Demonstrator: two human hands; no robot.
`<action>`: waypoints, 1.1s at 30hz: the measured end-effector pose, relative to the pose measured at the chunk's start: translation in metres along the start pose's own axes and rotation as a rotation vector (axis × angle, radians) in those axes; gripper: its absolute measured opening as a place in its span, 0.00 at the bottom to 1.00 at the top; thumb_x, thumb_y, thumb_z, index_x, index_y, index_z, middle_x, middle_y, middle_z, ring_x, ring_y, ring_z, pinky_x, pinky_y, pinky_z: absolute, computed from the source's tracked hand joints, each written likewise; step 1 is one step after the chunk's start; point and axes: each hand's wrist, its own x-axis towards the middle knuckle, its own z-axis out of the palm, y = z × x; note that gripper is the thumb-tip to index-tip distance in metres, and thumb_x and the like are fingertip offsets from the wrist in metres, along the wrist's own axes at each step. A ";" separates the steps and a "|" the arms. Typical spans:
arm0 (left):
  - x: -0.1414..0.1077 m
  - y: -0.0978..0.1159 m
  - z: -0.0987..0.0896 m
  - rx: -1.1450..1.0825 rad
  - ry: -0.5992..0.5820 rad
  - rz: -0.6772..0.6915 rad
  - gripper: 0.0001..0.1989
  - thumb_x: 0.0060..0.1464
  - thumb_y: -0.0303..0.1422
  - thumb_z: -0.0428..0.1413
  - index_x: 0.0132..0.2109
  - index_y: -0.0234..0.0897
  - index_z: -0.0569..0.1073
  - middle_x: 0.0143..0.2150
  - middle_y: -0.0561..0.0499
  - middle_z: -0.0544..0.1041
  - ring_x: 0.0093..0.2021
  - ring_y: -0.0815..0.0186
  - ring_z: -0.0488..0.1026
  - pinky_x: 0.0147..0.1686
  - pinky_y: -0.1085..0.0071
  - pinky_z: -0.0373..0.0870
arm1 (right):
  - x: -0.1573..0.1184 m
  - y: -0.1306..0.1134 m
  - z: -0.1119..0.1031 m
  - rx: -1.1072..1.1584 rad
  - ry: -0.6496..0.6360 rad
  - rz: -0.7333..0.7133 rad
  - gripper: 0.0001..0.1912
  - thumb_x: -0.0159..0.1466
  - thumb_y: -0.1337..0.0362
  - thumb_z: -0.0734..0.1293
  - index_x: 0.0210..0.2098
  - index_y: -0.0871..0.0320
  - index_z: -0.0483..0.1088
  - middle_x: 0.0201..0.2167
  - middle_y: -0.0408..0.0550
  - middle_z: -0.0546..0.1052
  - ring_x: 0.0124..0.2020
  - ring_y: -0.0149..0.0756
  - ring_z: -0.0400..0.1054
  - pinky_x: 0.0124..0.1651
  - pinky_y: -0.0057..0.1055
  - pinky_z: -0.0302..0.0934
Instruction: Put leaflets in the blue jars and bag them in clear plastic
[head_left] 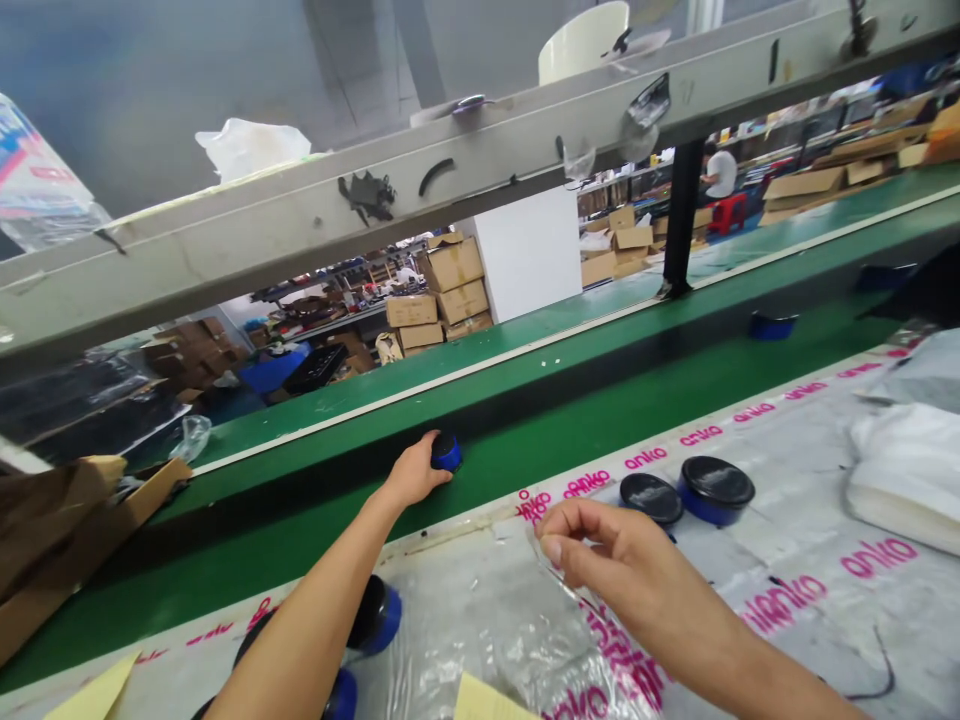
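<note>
My left hand (415,472) reaches onto the green belt (600,400), its fingers around a small round container (446,453) with blue sides and a black top. Over the plastic-covered bench (465,570), my right hand (592,545) pinches the edge of a thin clear plastic film or bag (551,570). Two black-lidded containers, one (649,498) and a larger-looking one (716,488), sit just beyond my right hand. More blue and black containers (377,615) stand beside my left forearm, which partly hides some of them.
More containers (772,325) lie farther right on the belt. A grey shelf beam (450,170) crosses above it, with a black post (682,220). An open carton (90,540) stands at left, white bags (911,470) at right, yellow paper (491,700) in front. A person (720,172) sits far back.
</note>
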 end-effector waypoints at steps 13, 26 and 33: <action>-0.107 0.102 -0.005 -0.537 0.048 0.047 0.27 0.52 0.48 0.62 0.54 0.39 0.68 0.44 0.49 0.78 0.41 0.62 0.75 0.41 0.67 0.70 | 0.005 -0.019 -0.009 0.307 0.127 -0.031 0.15 0.58 0.52 0.72 0.34 0.58 0.75 0.33 0.46 0.76 0.34 0.36 0.68 0.41 0.33 0.63; -0.152 0.136 0.027 -1.163 0.020 -0.051 0.32 0.35 0.43 0.73 0.46 0.39 0.71 0.42 0.49 0.78 0.40 0.62 0.73 0.41 0.70 0.68 | 0.004 -0.017 -0.003 0.518 0.198 -0.047 0.19 0.55 0.50 0.75 0.33 0.60 0.74 0.34 0.48 0.77 0.40 0.39 0.72 0.47 0.35 0.65; -0.148 0.127 0.034 -1.331 -0.053 -0.128 0.33 0.50 0.51 0.64 0.58 0.38 0.72 0.50 0.42 0.78 0.41 0.60 0.75 0.38 0.68 0.72 | 0.003 -0.021 -0.005 0.562 0.179 0.005 0.20 0.53 0.50 0.76 0.34 0.60 0.75 0.37 0.49 0.79 0.37 0.38 0.73 0.43 0.35 0.68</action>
